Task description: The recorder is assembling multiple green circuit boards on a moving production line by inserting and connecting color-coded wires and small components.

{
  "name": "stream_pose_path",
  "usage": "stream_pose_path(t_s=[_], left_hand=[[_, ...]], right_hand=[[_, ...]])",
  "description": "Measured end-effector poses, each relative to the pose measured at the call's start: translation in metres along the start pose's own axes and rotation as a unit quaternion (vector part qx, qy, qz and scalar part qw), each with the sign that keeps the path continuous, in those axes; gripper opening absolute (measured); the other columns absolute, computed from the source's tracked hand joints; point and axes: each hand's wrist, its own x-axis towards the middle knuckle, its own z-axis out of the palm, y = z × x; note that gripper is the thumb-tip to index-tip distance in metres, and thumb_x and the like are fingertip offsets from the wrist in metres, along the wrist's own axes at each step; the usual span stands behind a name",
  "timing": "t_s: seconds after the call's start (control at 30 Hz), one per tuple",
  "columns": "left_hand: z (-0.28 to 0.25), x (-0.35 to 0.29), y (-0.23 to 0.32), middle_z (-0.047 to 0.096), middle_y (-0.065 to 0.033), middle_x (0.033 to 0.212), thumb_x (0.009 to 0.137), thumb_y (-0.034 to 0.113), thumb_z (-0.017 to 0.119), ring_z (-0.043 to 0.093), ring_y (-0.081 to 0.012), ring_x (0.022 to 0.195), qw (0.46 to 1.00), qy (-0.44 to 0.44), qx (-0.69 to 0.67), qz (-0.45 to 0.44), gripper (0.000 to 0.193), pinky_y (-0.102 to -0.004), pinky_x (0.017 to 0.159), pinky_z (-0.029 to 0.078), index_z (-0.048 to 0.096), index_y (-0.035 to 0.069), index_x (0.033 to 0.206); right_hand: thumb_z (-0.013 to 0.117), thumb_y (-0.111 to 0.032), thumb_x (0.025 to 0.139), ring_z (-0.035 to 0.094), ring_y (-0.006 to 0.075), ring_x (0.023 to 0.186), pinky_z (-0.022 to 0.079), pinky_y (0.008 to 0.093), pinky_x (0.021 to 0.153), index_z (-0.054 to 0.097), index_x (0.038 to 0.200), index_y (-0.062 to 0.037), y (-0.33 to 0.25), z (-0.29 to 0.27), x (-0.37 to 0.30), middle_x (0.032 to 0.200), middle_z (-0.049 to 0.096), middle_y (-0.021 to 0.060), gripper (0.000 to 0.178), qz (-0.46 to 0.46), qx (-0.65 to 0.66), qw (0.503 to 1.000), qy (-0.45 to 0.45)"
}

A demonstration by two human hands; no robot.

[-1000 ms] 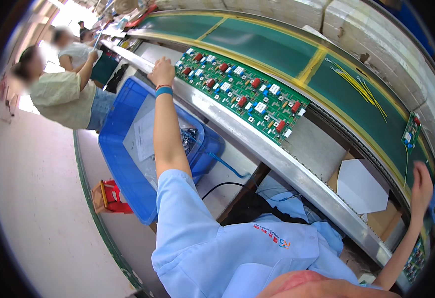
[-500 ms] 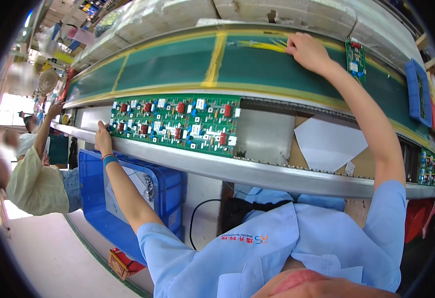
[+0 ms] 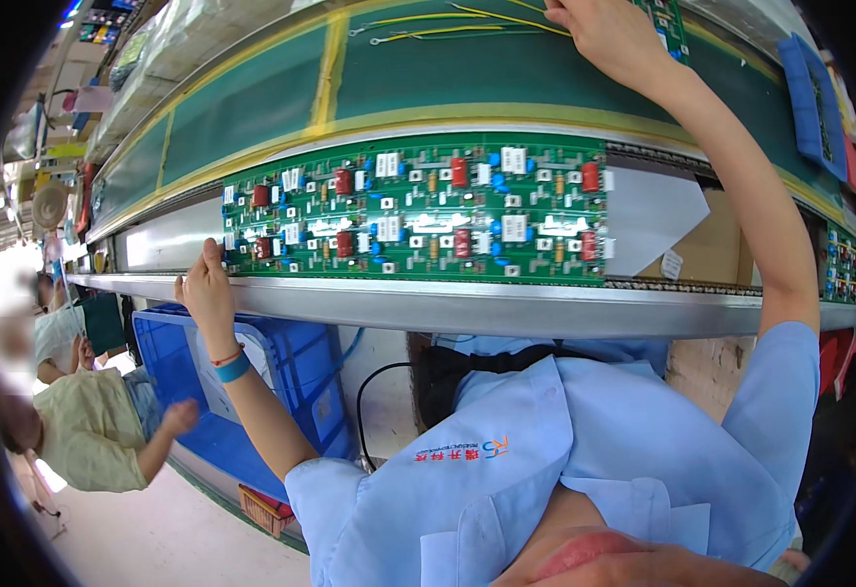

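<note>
A long green circuit board [image 3: 413, 210] lies between two metal rails, carrying rows of red, blue and white parts. My left hand [image 3: 208, 293] is at its left end, index finger stretched up by the board's edge and thumb apart, over the front rail. At the top of the view my right hand [image 3: 619, 44] has its fingers curled at the ends of several thin yellow wires [image 3: 438, 32], some with ring terminals. Its fingertips are partly cut off by the picture's edge. The wires lie fanned out on the green work surface [image 3: 252, 93].
A smaller circuit board [image 3: 671, 29] stands beyond my right hand, and another board [image 3: 847, 262] sits at the rails' right end. A blue tray [image 3: 811, 103] is at far right. White paper [image 3: 648, 220] lies under the rails. A blue bin [image 3: 169, 362] and another person [image 3: 95, 426] are at left.
The long board has slid right along the rails, now covering part of the white paper, with my left hand following its left end. The yellow wires have spread apart. The head view has shifted.
</note>
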Motion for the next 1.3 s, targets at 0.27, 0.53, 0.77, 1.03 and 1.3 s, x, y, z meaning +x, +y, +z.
stream_pose_path(t_s=[0.27, 0.53, 0.77, 1.03, 1.3], left_hand=[[-0.026, 0.014, 0.015, 0.071, -0.0093, 0.082, 0.096, 0.039, 0.055, 0.067, -0.0284, 0.082, 0.971, 0.071, 0.18, 0.139, 0.034, -0.048, 0.103, 0.035, 0.072, 0.01, 0.092], [-0.039, 0.085, 0.181, 0.069, -0.0128, 0.091, 0.088, 0.02, 0.063, 0.063, -0.034, 0.086, 0.909, 0.063, -0.095, 0.4, 0.017, -0.0415, 0.078, 0.047, 0.069, 0.005, 0.094], [0.01, 0.123, 0.271, 0.066, -0.0121, 0.077, 0.078, 0.012, 0.073, 0.063, -0.0222, 0.066, 0.89, 0.012, -0.188, 0.416, 0.019, -0.0318, 0.059, 0.048, 0.065, -0.001, 0.09], [-0.002, 0.126, 0.279, 0.063, -0.0166, 0.077, 0.081, 0.012, 0.068, 0.061, -0.0296, 0.072, 0.902, -0.141, -0.132, 0.385, 0.016, -0.0375, 0.066, 0.047, 0.062, -0.001, 0.087], [-0.013, 0.095, 0.289, 0.06, -0.0173, 0.076, 0.088, 0.007, 0.057, 0.06, -0.0314, 0.07, 0.906, -0.017, -0.11, 0.409, 0.011, -0.0398, 0.063, 0.045, 0.052, 0.0, 0.095]], right_hand=[[0.057, -0.008, 0.089, 0.059, 0.032, 0.08, 0.046, 0.0399, 0.071, 0.054, 0.094, -0.0004, -0.054, -0.009, 0.041, 0.084, 0.059, 0.0138, 0.009, 0.012, 0.194, 0.981, -0.007], [0.061, -0.001, 0.088, 0.06, 0.0146, 0.071, 0.052, 0.0278, 0.063, 0.057, 0.099, 0.004, -0.081, -0.056, -0.002, 0.085, 0.063, 0.0081, 0.013, 0.179, 0.512, 0.832, -0.116], [0.06, -0.001, 0.089, 0.054, 0.0043, 0.065, 0.041, 0.0214, 0.055, 0.061, 0.096, -0.0008, -0.089, -0.037, -0.055, 0.083, 0.066, 0.0008, 0.007, 0.12, 0.471, 0.863, -0.136], [0.067, -0.009, 0.077, 0.058, 0.0296, 0.061, 0.043, 0.0358, 0.054, 0.067, 0.085, -0.0106, -0.091, -0.009, -0.072, 0.072, 0.065, 0.0044, 0.007, -0.007, 0.304, 0.952, 0.017], [0.067, 0.009, 0.077, 0.065, 0.0238, 0.073, 0.052, 0.029, 0.063, 0.066, 0.091, -0.0016, -0.083, -0.003, -0.078, 0.085, 0.068, 0.0095, 0.017, -0.05, 0.376, 0.925, 0.005]])
